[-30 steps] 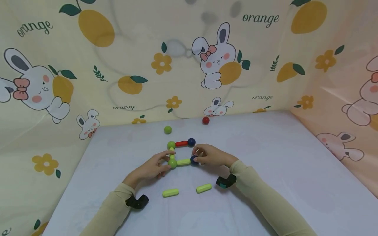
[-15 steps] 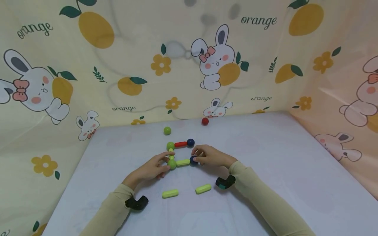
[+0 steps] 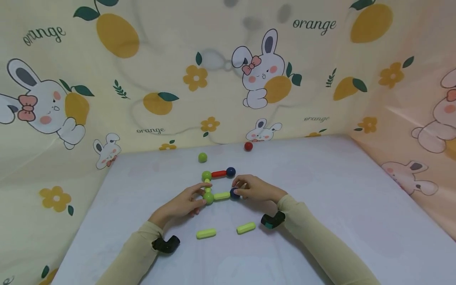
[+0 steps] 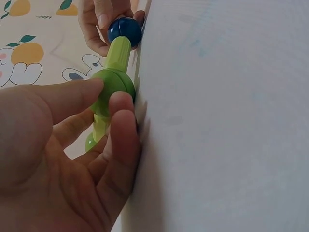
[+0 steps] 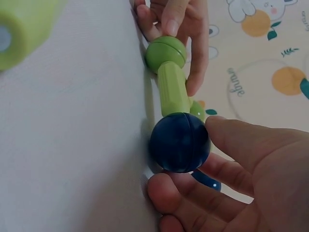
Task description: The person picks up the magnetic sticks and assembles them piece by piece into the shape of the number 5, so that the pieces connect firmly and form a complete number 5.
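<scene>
In the head view, balls and rods form a three-sided frame open on its right. My left hand (image 3: 182, 202) pinches the near green ball (image 4: 110, 88) between thumb and fingers. Across from it, my right hand (image 3: 257, 189) holds the near dark blue ball (image 5: 177, 143) with thumb and fingertips. A yellow-green rod (image 3: 221, 196) joins these two balls. Another yellow-green rod (image 3: 207, 190), partly behind the left fingers, runs back to a second green ball (image 3: 206, 175). From there a red rod (image 3: 219, 173) reaches a second dark blue ball (image 3: 230, 171).
Two loose yellow-green rods, a left one (image 3: 206, 233) and a right one (image 3: 246, 228), lie nearer the person. A loose green ball (image 3: 202, 157) and a red ball (image 3: 248, 146) sit toward the back of the white table (image 3: 320, 178). Patterned cloth (image 3: 221, 95) rises behind.
</scene>
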The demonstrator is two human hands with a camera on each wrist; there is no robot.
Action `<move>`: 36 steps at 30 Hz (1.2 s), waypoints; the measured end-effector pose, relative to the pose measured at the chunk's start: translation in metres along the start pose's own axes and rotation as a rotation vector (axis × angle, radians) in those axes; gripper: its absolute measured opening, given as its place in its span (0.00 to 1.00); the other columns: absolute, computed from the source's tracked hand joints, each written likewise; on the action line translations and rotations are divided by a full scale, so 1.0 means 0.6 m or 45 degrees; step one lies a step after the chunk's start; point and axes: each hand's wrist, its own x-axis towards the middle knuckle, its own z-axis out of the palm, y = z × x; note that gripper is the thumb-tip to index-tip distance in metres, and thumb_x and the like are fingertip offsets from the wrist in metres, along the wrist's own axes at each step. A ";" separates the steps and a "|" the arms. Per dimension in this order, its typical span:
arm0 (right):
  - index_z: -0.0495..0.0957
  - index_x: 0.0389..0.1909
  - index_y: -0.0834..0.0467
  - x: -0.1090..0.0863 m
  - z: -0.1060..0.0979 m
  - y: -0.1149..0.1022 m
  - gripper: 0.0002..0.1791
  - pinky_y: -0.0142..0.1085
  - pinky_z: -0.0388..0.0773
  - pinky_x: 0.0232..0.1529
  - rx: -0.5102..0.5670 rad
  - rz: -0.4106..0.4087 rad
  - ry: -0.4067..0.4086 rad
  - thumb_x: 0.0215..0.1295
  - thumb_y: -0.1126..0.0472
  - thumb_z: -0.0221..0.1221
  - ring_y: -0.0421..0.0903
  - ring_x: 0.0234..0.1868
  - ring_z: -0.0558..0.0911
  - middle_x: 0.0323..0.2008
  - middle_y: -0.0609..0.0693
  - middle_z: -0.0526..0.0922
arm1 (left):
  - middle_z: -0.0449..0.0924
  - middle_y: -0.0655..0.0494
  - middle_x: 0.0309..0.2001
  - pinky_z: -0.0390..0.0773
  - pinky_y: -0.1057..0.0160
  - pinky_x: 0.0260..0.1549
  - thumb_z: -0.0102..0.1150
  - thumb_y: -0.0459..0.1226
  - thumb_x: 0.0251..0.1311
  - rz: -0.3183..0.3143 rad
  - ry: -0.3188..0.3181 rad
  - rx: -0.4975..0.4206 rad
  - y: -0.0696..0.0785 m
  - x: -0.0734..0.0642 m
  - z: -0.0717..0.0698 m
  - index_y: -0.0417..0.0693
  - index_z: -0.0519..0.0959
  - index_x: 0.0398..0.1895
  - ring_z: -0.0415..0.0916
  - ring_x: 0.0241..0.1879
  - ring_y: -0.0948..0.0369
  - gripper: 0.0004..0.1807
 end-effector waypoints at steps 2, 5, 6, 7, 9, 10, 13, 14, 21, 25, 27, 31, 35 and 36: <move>0.74 0.57 0.59 -0.002 -0.003 -0.001 0.14 0.35 0.81 0.42 -0.004 0.005 -0.008 0.76 0.58 0.55 0.43 0.37 0.83 0.55 0.59 0.82 | 0.70 0.42 0.60 0.76 0.64 0.25 0.54 0.35 0.73 0.000 -0.004 -0.004 0.000 0.002 0.001 0.58 0.62 0.76 0.72 0.24 0.60 0.30; 0.73 0.59 0.60 -0.007 -0.012 -0.010 0.16 0.35 0.81 0.42 -0.016 -0.004 -0.011 0.76 0.58 0.55 0.44 0.37 0.84 0.55 0.59 0.81 | 0.71 0.43 0.61 0.76 0.65 0.26 0.54 0.35 0.73 -0.018 -0.005 0.000 0.001 0.003 0.000 0.59 0.62 0.76 0.73 0.24 0.60 0.30; 0.73 0.60 0.60 -0.009 -0.015 -0.014 0.17 0.35 0.82 0.42 -0.026 -0.012 -0.002 0.76 0.57 0.55 0.45 0.38 0.84 0.55 0.59 0.81 | 0.71 0.43 0.61 0.76 0.65 0.26 0.54 0.35 0.73 -0.023 -0.003 0.002 0.002 0.002 -0.001 0.59 0.62 0.76 0.73 0.24 0.60 0.30; 0.73 0.60 0.60 -0.011 -0.018 -0.018 0.18 0.36 0.82 0.42 -0.035 -0.019 0.014 0.76 0.57 0.55 0.46 0.38 0.84 0.55 0.58 0.81 | 0.71 0.43 0.61 0.76 0.65 0.26 0.54 0.35 0.73 -0.025 -0.003 -0.001 0.003 0.002 -0.002 0.59 0.62 0.76 0.73 0.24 0.60 0.30; 0.73 0.61 0.61 -0.016 -0.024 -0.028 0.19 0.37 0.81 0.45 -0.059 -0.035 0.057 0.75 0.56 0.56 0.47 0.40 0.84 0.56 0.58 0.81 | 0.70 0.43 0.62 0.76 0.65 0.26 0.55 0.35 0.73 -0.030 -0.001 -0.006 0.004 0.001 -0.005 0.59 0.62 0.76 0.73 0.24 0.60 0.31; 0.74 0.61 0.61 -0.018 -0.027 -0.031 0.20 0.38 0.82 0.46 -0.067 -0.048 0.079 0.75 0.55 0.56 0.48 0.41 0.85 0.56 0.58 0.80 | 0.70 0.43 0.62 0.76 0.65 0.26 0.55 0.35 0.73 -0.031 0.002 -0.009 0.005 0.001 -0.007 0.59 0.62 0.76 0.73 0.24 0.60 0.31; 0.74 0.61 0.61 -0.028 -0.031 -0.039 0.20 0.40 0.81 0.51 -0.101 -0.086 0.129 0.75 0.55 0.57 0.48 0.44 0.85 0.56 0.58 0.81 | 0.70 0.43 0.62 0.76 0.65 0.27 0.54 0.34 0.73 -0.027 0.006 -0.009 0.005 0.002 -0.011 0.60 0.62 0.76 0.73 0.25 0.60 0.31; 0.75 0.61 0.61 -0.032 -0.031 -0.040 0.20 0.41 0.80 0.52 -0.111 -0.099 0.137 0.75 0.55 0.57 0.48 0.45 0.84 0.56 0.57 0.81 | 0.70 0.43 0.63 0.76 0.65 0.27 0.54 0.34 0.73 -0.026 0.008 -0.006 0.004 0.002 -0.012 0.60 0.62 0.76 0.73 0.25 0.60 0.31; 0.77 0.58 0.57 -0.065 -0.016 -0.043 0.16 0.37 0.79 0.51 -0.165 -0.150 0.134 0.74 0.57 0.58 0.44 0.48 0.81 0.54 0.51 0.82 | 0.70 0.42 0.63 0.75 0.65 0.26 0.54 0.34 0.73 -0.014 0.004 -0.008 0.001 0.000 -0.014 0.58 0.62 0.76 0.72 0.24 0.60 0.30; 0.77 0.57 0.57 -0.086 0.002 -0.040 0.16 0.32 0.78 0.47 -0.167 -0.171 0.083 0.73 0.57 0.59 0.43 0.46 0.79 0.52 0.51 0.83 | 0.70 0.42 0.63 0.76 0.66 0.26 0.53 0.34 0.73 0.001 -0.013 -0.024 0.002 -0.001 -0.012 0.57 0.62 0.76 0.72 0.24 0.60 0.30; 0.78 0.57 0.59 -0.095 0.014 -0.038 0.16 0.31 0.78 0.45 -0.158 -0.185 0.040 0.73 0.57 0.60 0.42 0.45 0.79 0.50 0.51 0.83 | 0.70 0.42 0.63 0.76 0.66 0.26 0.53 0.34 0.73 -0.001 -0.019 -0.028 0.003 -0.001 -0.010 0.57 0.62 0.76 0.72 0.24 0.61 0.30; 0.79 0.56 0.57 -0.110 0.038 -0.034 0.18 0.30 0.77 0.45 -0.180 -0.163 -0.049 0.70 0.55 0.63 0.39 0.43 0.77 0.47 0.48 0.83 | 0.70 0.41 0.63 0.76 0.66 0.25 0.53 0.34 0.73 -0.008 -0.021 -0.035 0.003 0.000 -0.007 0.57 0.62 0.76 0.72 0.24 0.61 0.30; 0.80 0.55 0.53 -0.120 0.058 -0.031 0.19 0.29 0.77 0.46 -0.299 -0.156 -0.085 0.64 0.54 0.68 0.35 0.42 0.76 0.45 0.43 0.82 | 0.70 0.42 0.62 0.75 0.66 0.25 0.53 0.35 0.74 -0.012 -0.022 -0.045 0.002 0.000 -0.006 0.57 0.62 0.76 0.72 0.24 0.61 0.30; 0.80 0.54 0.53 -0.121 0.061 -0.031 0.19 0.29 0.77 0.46 -0.327 -0.164 -0.085 0.63 0.55 0.69 0.35 0.42 0.75 0.45 0.42 0.82 | 0.70 0.42 0.62 0.75 0.66 0.25 0.53 0.34 0.74 -0.012 -0.021 -0.047 0.002 0.000 -0.006 0.57 0.62 0.76 0.72 0.24 0.61 0.30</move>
